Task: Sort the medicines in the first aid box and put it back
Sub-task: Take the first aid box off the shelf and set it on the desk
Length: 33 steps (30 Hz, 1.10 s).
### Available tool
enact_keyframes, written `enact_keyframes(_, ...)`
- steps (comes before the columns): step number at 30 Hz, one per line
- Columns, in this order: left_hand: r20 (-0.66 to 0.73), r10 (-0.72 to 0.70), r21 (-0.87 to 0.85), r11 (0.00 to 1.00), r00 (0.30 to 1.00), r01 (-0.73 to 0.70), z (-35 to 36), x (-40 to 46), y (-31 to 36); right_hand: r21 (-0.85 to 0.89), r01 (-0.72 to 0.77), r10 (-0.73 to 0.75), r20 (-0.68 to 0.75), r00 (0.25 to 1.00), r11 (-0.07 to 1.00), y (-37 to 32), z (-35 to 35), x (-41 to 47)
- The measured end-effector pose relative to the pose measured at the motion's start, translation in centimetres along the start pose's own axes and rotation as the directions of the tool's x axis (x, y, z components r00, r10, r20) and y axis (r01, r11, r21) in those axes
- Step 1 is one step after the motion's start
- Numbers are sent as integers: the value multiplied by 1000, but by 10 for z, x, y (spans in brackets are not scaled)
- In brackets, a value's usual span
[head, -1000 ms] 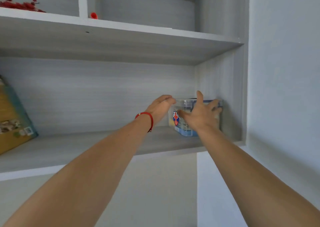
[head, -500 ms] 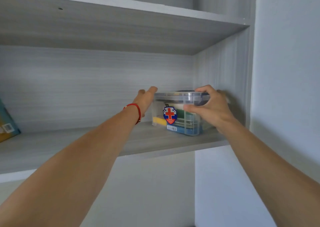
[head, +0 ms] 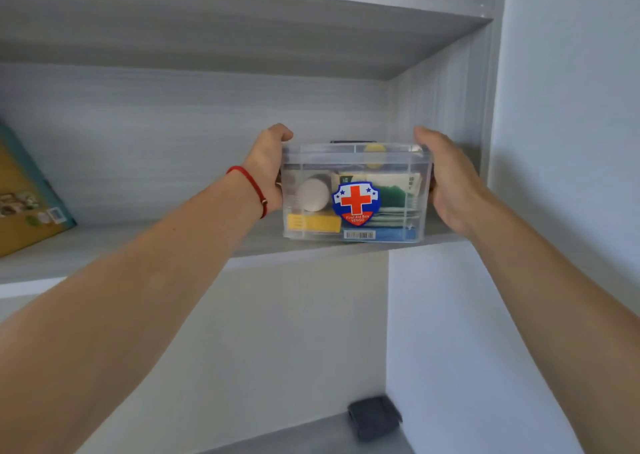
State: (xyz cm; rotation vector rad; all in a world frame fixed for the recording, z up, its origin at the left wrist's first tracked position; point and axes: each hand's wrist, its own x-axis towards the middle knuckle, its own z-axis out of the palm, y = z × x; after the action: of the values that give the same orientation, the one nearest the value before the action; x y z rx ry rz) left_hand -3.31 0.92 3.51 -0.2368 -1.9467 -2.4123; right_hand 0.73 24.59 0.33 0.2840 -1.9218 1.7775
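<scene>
A clear plastic first aid box (head: pixel 356 162) with a red-cross shield sticker sits at the front right edge of a grey shelf (head: pixel 156 245), its lid closed. Inside I see a white round bottle, a yellow packet, green and blue packets. My left hand (head: pixel 268 173), with a red string at the wrist, presses against the box's left side. My right hand (head: pixel 450 183) grips its right side. The box faces me squarely, held between both hands.
A yellow and teal carton (head: pixel 31 204) leans at the far left of the same shelf. Another shelf board (head: pixel 242 31) runs close above. The cabinet's side wall (head: pixel 450 107) stands right behind my right hand. A dark grey object (head: pixel 374 417) lies on a surface below.
The box has been turned to face me and drawn from the back right corner toward the shelf's front edge. Both hands went from reaching for it to clasping its two sides.
</scene>
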Motion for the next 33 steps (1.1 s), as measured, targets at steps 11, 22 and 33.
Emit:
enact_keyframes(11, 97, 83, -29, 996, 992, -80, -16, -187, -8, 268, -6, 39, -116, 993, 963, -53, -18, -163)
enact_keyframes(22, 16, -307, -16, 952, 952, 307, -92, -276, -199, 261, -450, 467, -4, 884, 854, 78, -12, -316)
enact_keyframes(33, -308, -628, -92, 767, 715, 635, -151, -289, -426, 221, -794, 819, -34, 573, 566, 322, 23, -404)
